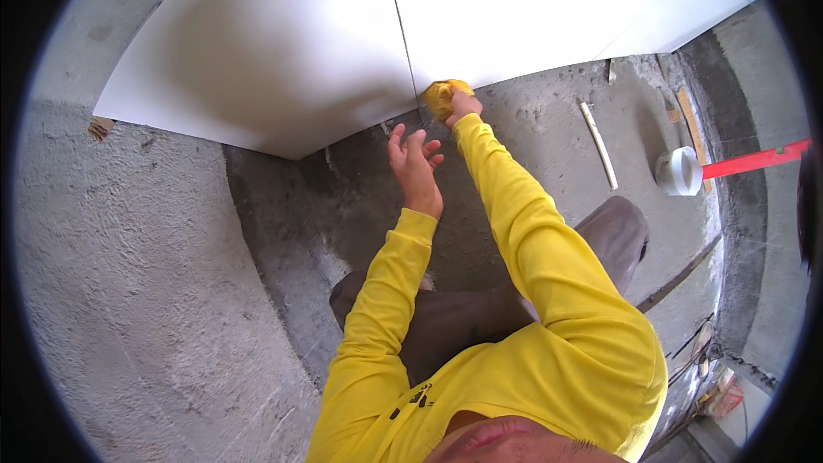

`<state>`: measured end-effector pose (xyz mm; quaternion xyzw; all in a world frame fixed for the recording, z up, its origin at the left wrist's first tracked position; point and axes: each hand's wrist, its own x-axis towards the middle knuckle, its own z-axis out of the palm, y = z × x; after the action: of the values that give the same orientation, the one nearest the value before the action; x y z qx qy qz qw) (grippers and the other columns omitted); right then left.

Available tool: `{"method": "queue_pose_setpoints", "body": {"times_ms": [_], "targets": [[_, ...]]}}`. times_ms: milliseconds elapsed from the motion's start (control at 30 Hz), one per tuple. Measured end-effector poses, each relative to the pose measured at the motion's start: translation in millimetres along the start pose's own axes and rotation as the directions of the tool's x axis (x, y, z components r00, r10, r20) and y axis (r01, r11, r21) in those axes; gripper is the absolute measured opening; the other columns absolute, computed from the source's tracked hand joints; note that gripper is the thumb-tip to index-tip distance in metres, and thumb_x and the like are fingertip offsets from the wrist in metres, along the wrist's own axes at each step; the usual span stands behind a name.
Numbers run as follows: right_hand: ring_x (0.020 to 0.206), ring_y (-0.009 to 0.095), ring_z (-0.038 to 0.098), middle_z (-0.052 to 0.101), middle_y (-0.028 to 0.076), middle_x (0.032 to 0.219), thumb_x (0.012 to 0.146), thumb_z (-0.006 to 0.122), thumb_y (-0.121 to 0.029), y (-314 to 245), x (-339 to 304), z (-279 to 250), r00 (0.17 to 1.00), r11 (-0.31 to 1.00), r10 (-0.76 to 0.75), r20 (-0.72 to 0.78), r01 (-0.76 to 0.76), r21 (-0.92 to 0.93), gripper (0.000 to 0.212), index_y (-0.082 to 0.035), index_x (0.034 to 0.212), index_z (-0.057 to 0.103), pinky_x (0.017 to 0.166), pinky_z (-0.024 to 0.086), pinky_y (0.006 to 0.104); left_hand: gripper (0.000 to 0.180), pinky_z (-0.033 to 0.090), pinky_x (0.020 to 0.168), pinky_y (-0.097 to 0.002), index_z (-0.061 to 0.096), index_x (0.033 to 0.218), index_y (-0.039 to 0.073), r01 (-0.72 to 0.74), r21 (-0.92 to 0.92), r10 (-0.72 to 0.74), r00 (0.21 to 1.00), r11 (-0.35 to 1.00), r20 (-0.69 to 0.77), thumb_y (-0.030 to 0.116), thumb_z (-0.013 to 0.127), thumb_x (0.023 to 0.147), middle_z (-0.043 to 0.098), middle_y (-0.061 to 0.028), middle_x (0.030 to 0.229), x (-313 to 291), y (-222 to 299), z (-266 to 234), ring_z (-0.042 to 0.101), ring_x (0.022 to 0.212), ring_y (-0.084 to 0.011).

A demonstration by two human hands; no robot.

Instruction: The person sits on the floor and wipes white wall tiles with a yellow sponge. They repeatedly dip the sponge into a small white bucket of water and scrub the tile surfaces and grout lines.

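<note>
A yellow sponge (440, 100) is gripped in my right hand (464, 108), close to the lower edge of the large white wall tiles. The sponge sits just right of the dark vertical joint between the left tile (257, 60) and the right tile (514, 9). To the left and a little nearer, my left hand (417, 173) is held up with its fingers apart and slightly curled, holding nothing. It stays apart from the tile face. Whether the sponge presses on the tile or only hovers by it, I cannot tell.
On the rough concrete floor to the right lie a white pipe-like stick (599, 146) and a wooden strip (693, 133). A white bucket (678, 171) stands there beside a red level-like bar (754, 160). Small wedges (100, 128) sit under the tile edge. My bent knees are close below my arms.
</note>
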<state>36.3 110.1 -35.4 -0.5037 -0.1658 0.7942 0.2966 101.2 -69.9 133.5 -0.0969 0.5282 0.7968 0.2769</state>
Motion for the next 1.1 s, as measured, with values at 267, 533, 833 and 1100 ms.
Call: {"method": "queue_pose_setpoints", "body": {"times_ms": [267, 533, 833, 1100], "targets": [[0.105, 0.032, 0.065, 0.061, 0.018, 0.123, 0.085, 0.068, -0.012, -57, -92, 51, 0.981, 0.95, -0.171, 0.088, 0.188, -0.249, 0.046, 0.001, 0.126, 0.052, 0.086, 0.055, 0.0458, 0.056, 0.047, 0.07, -0.0328, 0.035, 0.138, 0.007, -0.069, -0.018, 0.069, 0.998, 0.997, 0.001, 0.018, 0.06, 0.089, 0.054, -0.0072, 0.111, 6, -5, 5, 0.059, 0.086, -0.0176], [0.104, 0.029, 0.061, 0.062, 0.015, 0.112, 0.098, 0.052, -0.028, -246, -265, 28, 0.34, 0.666, -0.737, 0.584, 0.513, 0.542, 0.036, 0.0, 0.121, 0.053, 0.087, 0.054, 0.0462, 0.054, 0.047, 0.07, -0.0336, 0.037, 0.137, 0.008, -0.079, -0.053, 0.076, 0.995, 0.995, -0.065, 0.017, 0.06, 0.089, 0.056, -0.0061, 0.109, 4, 8, -9, 0.059, 0.085, -0.0169], [0.106, 0.031, 0.063, 0.061, 0.022, 0.118, 0.078, 0.077, -0.014, -90, -58, -41, 0.841, 0.831, -0.518, -0.159, 0.45, -0.327, 0.053, 0.003, 0.119, 0.049, 0.093, 0.052, 0.0406, 0.055, 0.048, 0.071, -0.0339, 0.037, 0.138, 0.01, -0.062, -0.096, 0.057, 0.997, 0.994, -0.047, 0.017, 0.059, 0.088, 0.057, -0.0065, 0.108, -5, 10, 7, 0.059, 0.084, -0.0177], [0.114, 0.038, 0.061, 0.059, 0.025, 0.125, 0.074, 0.074, -0.017, -20, 5, -32, 0.86, 0.741, -0.448, -0.245, 0.204, -0.64, 0.062, -0.004, 0.129, 0.047, 0.1, 0.048, 0.0404, 0.052, 0.048, 0.072, -0.0337, 0.039, 0.137, 0.009, -0.126, -0.081, 0.119, 0.989, 0.989, -0.087, 0.017, 0.059, 0.089, 0.057, -0.0059, 0.104, -22, 26, -23, 0.059, 0.084, -0.0184]]}}
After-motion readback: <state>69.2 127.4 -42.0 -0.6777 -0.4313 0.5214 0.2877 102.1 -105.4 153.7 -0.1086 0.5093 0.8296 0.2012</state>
